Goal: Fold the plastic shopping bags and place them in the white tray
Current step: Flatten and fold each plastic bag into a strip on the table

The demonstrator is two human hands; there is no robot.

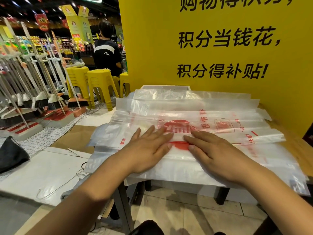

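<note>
Behind the counter (299, 150) stands a yellow wall panel (152, 48) with black lettering. Your left hand (149, 150) and right hand (215, 155) lie flat, fingers (152, 133) extended side by side, gripping nothing, pressing the top plastic bag (194, 167) of the spread pile, near its red print. The white tray (166, 87) sits at the far edge, partly covered by bags. The step appears to be smoothing before a fold; next, lift one edge and fold it across.

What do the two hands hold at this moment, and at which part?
Nothing is gripped. The left hand and right hand lie flat, palms down, pressing the middle of the top plastic bag, near its red print.
</note>
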